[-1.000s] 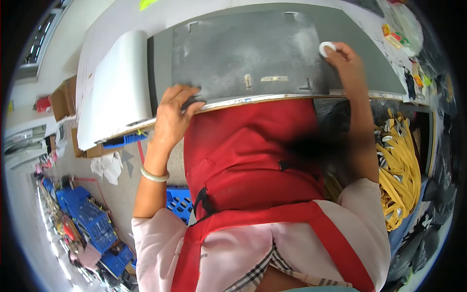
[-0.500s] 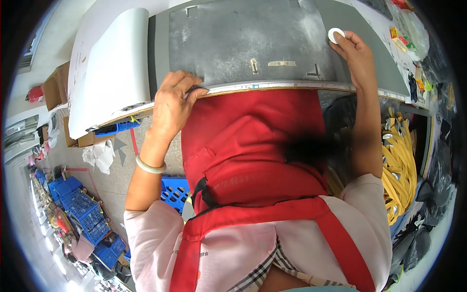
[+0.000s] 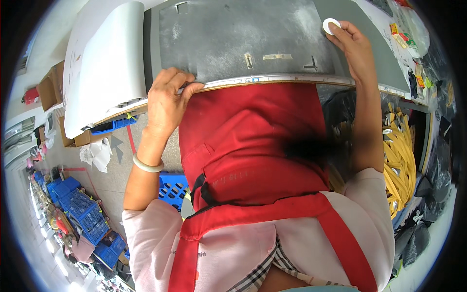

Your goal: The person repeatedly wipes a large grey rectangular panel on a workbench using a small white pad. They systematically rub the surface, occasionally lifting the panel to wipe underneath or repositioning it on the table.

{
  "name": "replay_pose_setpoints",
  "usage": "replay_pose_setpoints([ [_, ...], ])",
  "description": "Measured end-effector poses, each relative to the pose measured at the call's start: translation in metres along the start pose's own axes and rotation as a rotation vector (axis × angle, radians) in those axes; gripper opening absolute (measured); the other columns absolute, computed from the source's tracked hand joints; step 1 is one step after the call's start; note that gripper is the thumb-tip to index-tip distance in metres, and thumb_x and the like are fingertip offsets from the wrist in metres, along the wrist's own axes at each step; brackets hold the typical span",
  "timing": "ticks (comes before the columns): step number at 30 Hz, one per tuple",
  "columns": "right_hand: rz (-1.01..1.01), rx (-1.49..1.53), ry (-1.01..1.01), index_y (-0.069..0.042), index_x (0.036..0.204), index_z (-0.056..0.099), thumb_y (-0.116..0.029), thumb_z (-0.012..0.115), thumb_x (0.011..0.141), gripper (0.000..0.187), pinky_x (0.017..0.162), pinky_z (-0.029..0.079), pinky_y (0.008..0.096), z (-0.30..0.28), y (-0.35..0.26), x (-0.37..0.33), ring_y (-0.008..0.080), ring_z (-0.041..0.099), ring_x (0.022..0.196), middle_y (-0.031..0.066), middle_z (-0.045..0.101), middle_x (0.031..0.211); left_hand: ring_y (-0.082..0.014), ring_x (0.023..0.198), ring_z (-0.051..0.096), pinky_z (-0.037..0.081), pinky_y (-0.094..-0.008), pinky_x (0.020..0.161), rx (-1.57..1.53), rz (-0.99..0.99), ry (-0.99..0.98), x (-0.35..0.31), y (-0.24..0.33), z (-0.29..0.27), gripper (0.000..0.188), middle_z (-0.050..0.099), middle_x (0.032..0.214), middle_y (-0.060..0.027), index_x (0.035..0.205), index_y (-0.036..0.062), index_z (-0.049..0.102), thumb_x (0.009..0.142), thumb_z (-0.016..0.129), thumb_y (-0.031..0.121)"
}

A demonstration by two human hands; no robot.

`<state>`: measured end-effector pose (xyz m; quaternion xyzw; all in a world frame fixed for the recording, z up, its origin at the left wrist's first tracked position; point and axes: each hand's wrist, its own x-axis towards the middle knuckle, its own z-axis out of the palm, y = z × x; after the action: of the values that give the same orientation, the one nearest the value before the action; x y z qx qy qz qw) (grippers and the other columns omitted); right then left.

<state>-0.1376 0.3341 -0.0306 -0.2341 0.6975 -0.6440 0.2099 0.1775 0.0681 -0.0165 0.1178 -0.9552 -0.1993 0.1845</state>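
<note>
A dark grey template sheet [image 3: 228, 36] with small cut-outs, tape patches and white powdery smears lies on the table in front of me. My left hand [image 3: 170, 97] is closed at its near left corner, fingers curled on top and thumb along the table's front edge. Between the thumb and fingers of my right hand [image 3: 354, 46] is a white round disc [image 3: 332, 26], held over the sheet's right margin. Under the sheet a plain grey layer [image 3: 357, 34] shows on the right.
A large white sheet [image 3: 109, 53] curls over the table's left end. Plastic packets [image 3: 401, 39] lie at the far right. Below the table on the right hangs a bundle of yellow straps [image 3: 399, 165]. Blue crates [image 3: 87, 214] stand on the floor at left, near cardboard boxes [image 3: 51, 87].
My right hand has moved slightly farther away and to the left with the white disc. The table and left hand appear a little higher and more to the left in view.
</note>
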Motion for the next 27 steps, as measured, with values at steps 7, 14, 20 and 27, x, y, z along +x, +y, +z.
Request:
replay_pose_setpoints([
  [7, -0.014, 0.019, -0.021, -0.002, 0.105, 0.067, -0.024, 0.071, 0.093, 0.026, 0.093, 0.05, 0.0246, -0.002, 0.004, -0.002, 0.009, 0.062, 0.097, 0.0029, 0.067, 0.1, -0.0262, 0.081, 0.06, 0.049, -0.0382, 0.073, -0.01, 0.012, -0.006, 0.0, -0.005, 0.0, 0.018, 0.064, 0.083, -0.0074, 0.084, 0.002, 0.069, 0.074, 0.081, 0.01],
  [14, 0.004, 0.051, 0.001, 0.0, 0.105, 0.067, -0.022, 0.071, 0.094, 0.025, 0.093, 0.05, 0.0241, -0.002, 0.005, -0.004, 0.0096, 0.063, 0.096, 0.0037, 0.067, 0.1, -0.027, 0.082, 0.06, 0.049, -0.0382, 0.073, -0.002, 0.036, -0.004, 0.0, -0.006, -0.001, 0.018, 0.065, 0.083, -0.0081, 0.084, 0.0021, 0.068, 0.074, 0.081, 0.01],
  [20, 0.056, 0.004, 0.04, 0.002, 0.11, 0.065, -0.018, 0.066, 0.097, 0.023, 0.1, 0.051, 0.0292, -0.009, 0.016, 0.001, 0.0139, 0.064, 0.103, 0.0063, 0.067, 0.106, -0.0284, 0.078, 0.058, 0.048, -0.0386, 0.07, 0.021, 0.113, 0.034, 0.001, -0.009, 0.002, 0.021, 0.063, 0.083, -0.0075, 0.084, 0.0031, 0.067, 0.074, 0.081, 0.014],
  [27, -0.005, 0.007, 0.042, 0.0, 0.107, 0.066, -0.019, 0.067, 0.096, 0.022, 0.096, 0.051, 0.0272, -0.006, 0.022, -0.001, 0.0101, 0.062, 0.098, 0.004, 0.066, 0.103, -0.0277, 0.081, 0.059, 0.048, -0.0364, 0.073, 0.007, 0.056, -0.001, 0.0, -0.009, 0.002, 0.022, 0.064, 0.087, -0.0106, 0.086, 0.0006, 0.068, 0.075, 0.082, 0.013],
])
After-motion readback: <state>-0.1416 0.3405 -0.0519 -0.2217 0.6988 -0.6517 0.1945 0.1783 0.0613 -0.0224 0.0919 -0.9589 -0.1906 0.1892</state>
